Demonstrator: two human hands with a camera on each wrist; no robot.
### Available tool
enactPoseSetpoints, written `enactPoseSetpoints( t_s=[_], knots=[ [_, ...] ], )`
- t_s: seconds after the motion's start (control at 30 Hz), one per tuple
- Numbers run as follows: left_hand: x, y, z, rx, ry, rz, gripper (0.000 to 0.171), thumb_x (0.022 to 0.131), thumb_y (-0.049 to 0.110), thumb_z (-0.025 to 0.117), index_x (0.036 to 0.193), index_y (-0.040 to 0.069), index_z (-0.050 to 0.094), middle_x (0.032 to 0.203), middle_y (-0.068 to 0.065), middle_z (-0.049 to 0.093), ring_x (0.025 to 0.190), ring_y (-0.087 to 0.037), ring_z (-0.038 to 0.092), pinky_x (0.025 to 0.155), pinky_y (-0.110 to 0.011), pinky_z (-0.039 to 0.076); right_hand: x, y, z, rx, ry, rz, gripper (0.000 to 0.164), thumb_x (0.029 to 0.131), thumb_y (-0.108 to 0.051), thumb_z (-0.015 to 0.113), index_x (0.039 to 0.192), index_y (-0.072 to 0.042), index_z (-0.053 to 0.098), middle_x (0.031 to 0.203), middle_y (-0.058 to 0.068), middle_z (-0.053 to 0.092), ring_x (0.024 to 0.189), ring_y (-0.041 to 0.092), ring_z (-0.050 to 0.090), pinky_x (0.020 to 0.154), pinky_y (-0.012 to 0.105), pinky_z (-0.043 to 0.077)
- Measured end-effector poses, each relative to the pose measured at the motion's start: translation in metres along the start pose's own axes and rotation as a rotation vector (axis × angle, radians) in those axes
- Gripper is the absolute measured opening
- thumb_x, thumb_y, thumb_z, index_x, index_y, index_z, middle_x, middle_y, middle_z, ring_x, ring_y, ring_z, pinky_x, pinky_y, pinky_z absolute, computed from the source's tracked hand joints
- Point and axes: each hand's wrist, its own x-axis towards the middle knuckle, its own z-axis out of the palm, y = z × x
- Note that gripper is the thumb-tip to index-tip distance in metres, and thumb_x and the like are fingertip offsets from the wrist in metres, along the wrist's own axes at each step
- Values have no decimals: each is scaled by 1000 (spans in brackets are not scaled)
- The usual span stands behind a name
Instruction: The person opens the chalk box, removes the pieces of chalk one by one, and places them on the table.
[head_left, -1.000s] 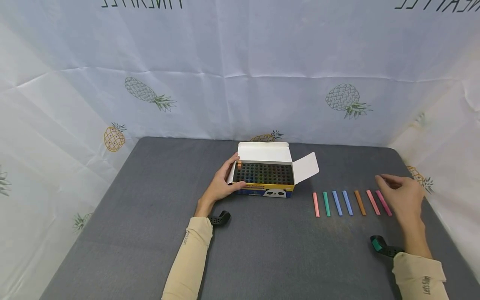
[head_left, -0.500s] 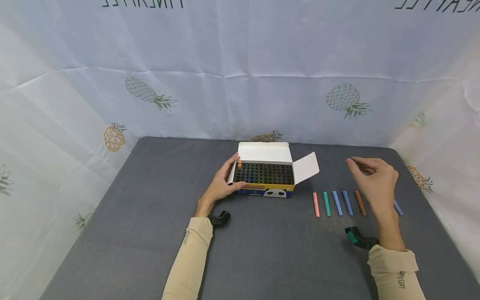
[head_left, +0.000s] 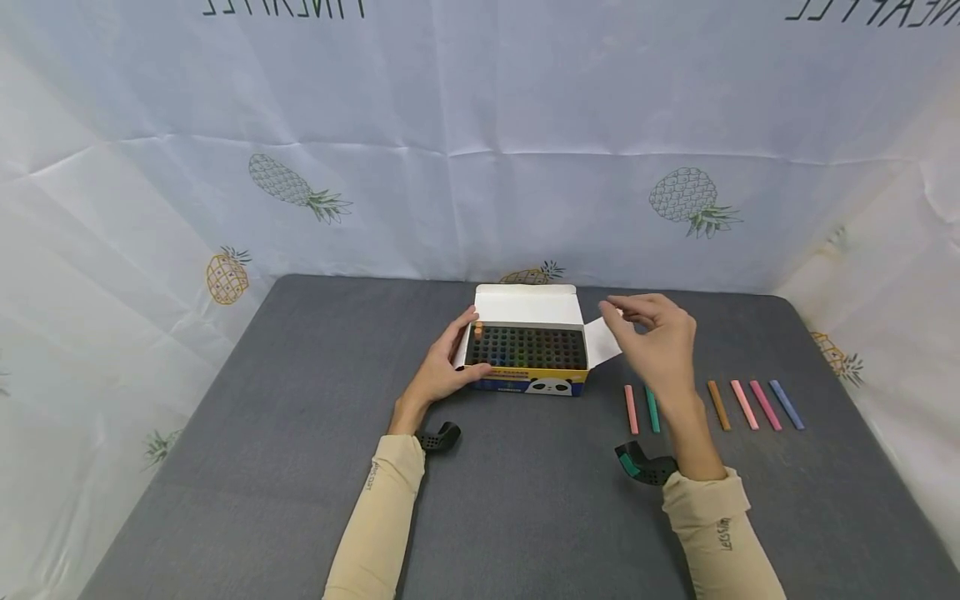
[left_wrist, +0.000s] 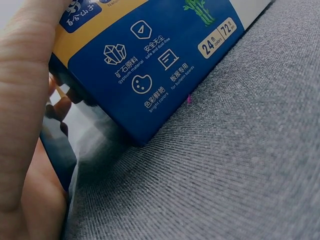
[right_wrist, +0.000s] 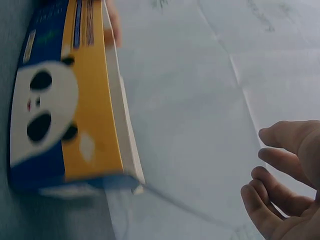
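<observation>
A blue and yellow chalk box [head_left: 551,386] with a panda on its front stands at the table's back middle, lid up. My left hand [head_left: 441,367] grips its left end, thumb on the front edge, fingers along the side. Inside is a dark holder [head_left: 532,346] with rows of holes; orange chalk [head_left: 478,331] sticks up at its back left corner. My right hand [head_left: 656,346] hovers by the box's right flap [head_left: 602,343], overlapping it in the head view. In the right wrist view its fingers [right_wrist: 280,162] are loosely bent and apart, with nothing between them.
Chalk sticks lie in a row right of the box: pink [head_left: 632,409], green [head_left: 652,409], brown [head_left: 719,406], light pink [head_left: 744,405], magenta [head_left: 765,405] and blue [head_left: 787,405]. My right hand and wrist hide the row's middle. A white pineapple-print cloth [head_left: 465,208] hangs behind the grey table [head_left: 247,467].
My right hand has moved left from the row's right end to beside the box, uncovering the blue chalk there and covering the two blue sticks in the middle. My left hand stays on the box.
</observation>
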Motion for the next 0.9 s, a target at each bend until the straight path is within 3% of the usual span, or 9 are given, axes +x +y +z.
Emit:
enactPoseSetpoints(
  t_s=[0.13, 0.17, 0.23, 0.37, 0.4, 0.47, 0.67, 0.9],
  knots=[
    [0, 0, 0, -6, -1, 1, 87, 89, 31, 82, 160, 19, 33, 174, -4, 16, 162, -25, 14, 129, -53, 21, -1, -14, 22, 29, -49, -23, 20, 89, -5, 78, 106, 6, 78, 101, 24, 71, 90, 35, 68, 87, 43, 60],
    [1, 0, 0, -5, -2, -1, 87, 89, 27, 82, 160, 18, 32, 174, -5, 16, 162, -26, 14, 129, -53, 22, -2, -17, 27, 33, -58, -32, 20, 89, -5, 78, 106, 6, 79, 101, 24, 71, 90, 37, 68, 94, 51, 57],
    [1, 0, 1, -7, -3, -8, 87, 89, 21, 81, 161, 16, 31, 174, -6, 15, 162, -27, 13, 129, -53, 21, -3, -22, 38, 52, -85, -36, 21, 89, -6, 79, 105, 6, 79, 101, 25, 71, 90, 39, 68, 94, 55, 57],
    [2, 0, 1, -13, -5, -30, 89, 89, 17, 81, 161, 8, 30, 174, -12, 13, 162, -31, 12, 129, -55, 19, -4, -28, 58, 83, -139, -44, 22, 89, -8, 78, 107, 5, 79, 101, 24, 71, 91, 38, 69, 93, 52, 59],
    [2, 0, 1, -13, -4, -31, 89, 88, 18, 82, 160, 6, 30, 173, -14, 13, 162, -32, 12, 129, -56, 19, -4, -29, 63, 91, -155, -45, 22, 90, -8, 78, 107, 5, 78, 100, 24, 71, 90, 37, 69, 85, 49, 62],
    [2, 1, 1, -14, -3, -34, 90, 88, 22, 83, 160, 5, 31, 173, -15, 14, 161, -33, 12, 129, -57, 19, -4, -29, 73, 98, -178, -51, 21, 90, -9, 78, 106, 5, 79, 99, 23, 71, 88, 36, 72, 84, 47, 63],
    [1, 0, -1, -12, -3, -13, 93, 88, 41, 81, 161, 13, 31, 174, -8, 15, 162, -29, 14, 128, -56, 22, -6, -28, 104, 97, -249, -38, 20, 92, -14, 77, 104, 2, 80, 97, 21, 73, 81, 34, 74, 76, 45, 64],
    [0, -2, -2, -39, -14, 30, 91, 88, 47, 79, 160, 15, 33, 174, -7, 15, 161, -29, 15, 128, -56, 23, -9, -23, 131, 87, -303, -45, 17, 93, -14, 76, 102, 0, 81, 93, 19, 73, 79, 29, 74, 72, 42, 63]
  ],
)
